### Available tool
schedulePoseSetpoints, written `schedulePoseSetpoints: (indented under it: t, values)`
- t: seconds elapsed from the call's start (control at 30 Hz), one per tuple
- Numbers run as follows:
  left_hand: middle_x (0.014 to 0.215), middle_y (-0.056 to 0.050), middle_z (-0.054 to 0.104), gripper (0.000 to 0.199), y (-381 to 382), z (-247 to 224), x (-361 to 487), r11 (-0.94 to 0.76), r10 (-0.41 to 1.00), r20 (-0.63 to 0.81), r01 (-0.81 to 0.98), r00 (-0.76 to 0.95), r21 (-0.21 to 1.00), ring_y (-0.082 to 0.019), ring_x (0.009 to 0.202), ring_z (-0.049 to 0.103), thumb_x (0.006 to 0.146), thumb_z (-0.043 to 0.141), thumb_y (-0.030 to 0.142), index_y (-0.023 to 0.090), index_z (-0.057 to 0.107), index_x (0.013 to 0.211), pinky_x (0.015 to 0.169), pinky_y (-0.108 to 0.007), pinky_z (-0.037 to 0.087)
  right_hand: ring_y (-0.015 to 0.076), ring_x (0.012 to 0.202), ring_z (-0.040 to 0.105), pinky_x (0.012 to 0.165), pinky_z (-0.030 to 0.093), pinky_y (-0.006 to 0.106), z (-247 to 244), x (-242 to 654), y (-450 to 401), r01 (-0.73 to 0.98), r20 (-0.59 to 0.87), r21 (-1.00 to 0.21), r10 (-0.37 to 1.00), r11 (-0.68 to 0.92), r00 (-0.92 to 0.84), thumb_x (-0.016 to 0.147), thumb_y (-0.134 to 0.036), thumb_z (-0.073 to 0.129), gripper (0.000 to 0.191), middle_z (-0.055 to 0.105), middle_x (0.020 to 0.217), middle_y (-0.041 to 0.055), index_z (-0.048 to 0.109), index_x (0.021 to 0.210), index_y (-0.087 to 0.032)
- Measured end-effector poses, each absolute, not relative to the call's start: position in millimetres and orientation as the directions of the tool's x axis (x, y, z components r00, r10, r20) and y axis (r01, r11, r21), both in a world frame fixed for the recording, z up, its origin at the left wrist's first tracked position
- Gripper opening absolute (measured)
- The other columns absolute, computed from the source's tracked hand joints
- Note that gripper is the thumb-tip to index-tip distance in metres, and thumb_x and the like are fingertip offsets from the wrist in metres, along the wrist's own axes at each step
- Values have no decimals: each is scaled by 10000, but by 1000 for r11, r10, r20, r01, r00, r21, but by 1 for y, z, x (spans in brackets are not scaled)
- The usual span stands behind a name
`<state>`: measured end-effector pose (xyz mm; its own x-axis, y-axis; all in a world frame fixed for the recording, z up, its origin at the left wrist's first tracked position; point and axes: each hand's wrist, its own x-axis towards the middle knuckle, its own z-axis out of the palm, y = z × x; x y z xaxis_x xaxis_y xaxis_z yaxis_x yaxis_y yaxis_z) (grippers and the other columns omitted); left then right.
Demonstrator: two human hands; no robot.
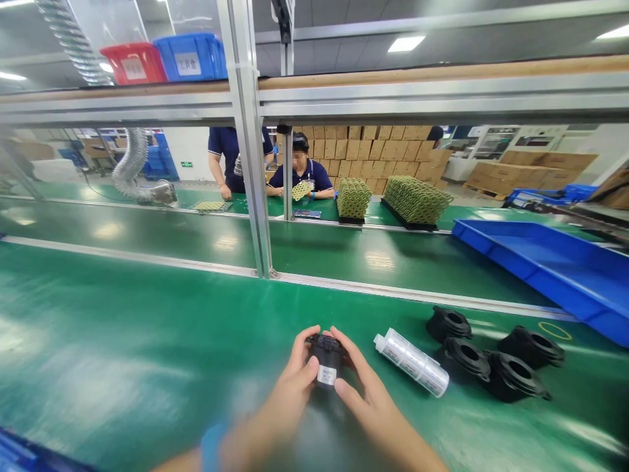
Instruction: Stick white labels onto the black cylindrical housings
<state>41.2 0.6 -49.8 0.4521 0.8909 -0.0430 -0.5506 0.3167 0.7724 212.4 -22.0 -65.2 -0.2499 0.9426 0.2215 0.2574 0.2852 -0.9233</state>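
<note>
Between my two hands is a black plastic housing (330, 354) with a white label on its near side. My left hand (299, 367) curls round its left side, thumb against the front. On the opposite side, my right hand (361, 377) grips it with the thumb near the label. To the right lies a translucent white bottle (413, 362) on its side, its narrow tip pointing up and left. Beyond the bottle several similar black housings (511, 377) with round openings sit in a cluster on the green bench top (187, 334).
A large blue tray (540, 252) stands at the back right, near a thin yellow ring (555, 330). An aluminium post (250, 164) rises ahead of me. Across the bench, a co-worker (304, 174) holds a yellow-green panel beside stacked panels (415, 200). Another person (228, 157) stands there.
</note>
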Motion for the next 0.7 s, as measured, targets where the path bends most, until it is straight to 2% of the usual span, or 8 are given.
schedulePoseSetpoints:
  t: [0.13,0.33,0.6,0.7]
  values:
    - [1246,-65,550,460,-2,-51,45,318,898,-30,-600,440,734,-253,1204,500,894,617,370,265,445,1307,1014,-349,344,263,1408,325,1157,301,472,-70,202,-21,148,232,-953,950,265,-210,969,-347,451,555,312,1554,48,286,1498,-317]
    - [1253,-74,562,446,-5,-52,48,377,888,-55,-653,457,657,-244,1188,530,906,597,322,254,415,1308,1005,-343,354,249,1439,256,1198,183,490,-70,194,-26,170,222,-954,964,246,-147,923,-252,400,578,285,1565,24,302,1490,-307]
    - [1264,-89,562,441,-8,-49,48,429,871,-103,-641,481,636,-256,1164,557,911,599,335,251,419,1306,984,-370,384,228,1443,248,1194,206,456,-64,193,-32,190,184,-960,975,205,-124,921,-260,371,588,275,1570,30,287,1502,-274]
    - [1242,-93,574,456,-10,-50,48,437,869,-122,-626,480,646,-253,1154,561,907,605,344,252,413,1311,965,-360,391,238,1437,264,1189,224,454,-64,194,-32,154,155,-973,980,174,-124,944,-318,398,564,287,1567,31,296,1498,-283]
